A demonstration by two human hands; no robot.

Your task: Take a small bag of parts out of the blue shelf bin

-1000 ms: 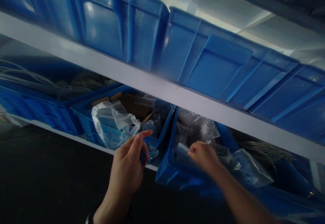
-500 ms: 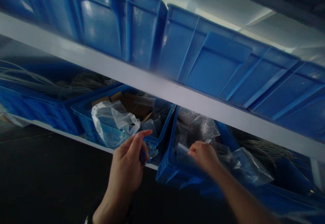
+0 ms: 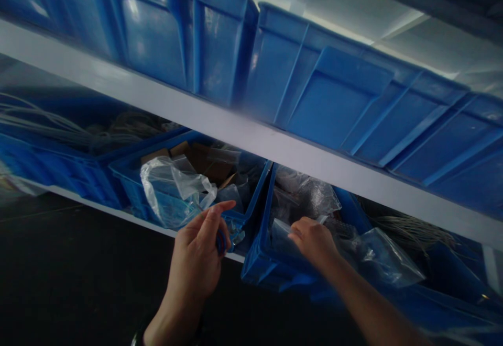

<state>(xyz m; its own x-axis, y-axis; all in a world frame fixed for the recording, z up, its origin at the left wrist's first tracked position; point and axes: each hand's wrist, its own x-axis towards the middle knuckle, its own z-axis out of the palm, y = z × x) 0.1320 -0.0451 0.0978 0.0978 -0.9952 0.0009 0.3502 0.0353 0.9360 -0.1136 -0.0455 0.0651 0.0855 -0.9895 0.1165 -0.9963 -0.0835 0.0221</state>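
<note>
Where hands [image 3: 314, 241] reach, bin [image 3: 259, 262], plastic bags [image 3: 377, 257]

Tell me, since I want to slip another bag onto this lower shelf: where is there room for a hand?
Crowded: the bin the right hand reaches into is packed with plastic bags; the bin by the left hand holds bags and cardboard. The free gap lies between the bin rims and the white shelf beam.
</note>
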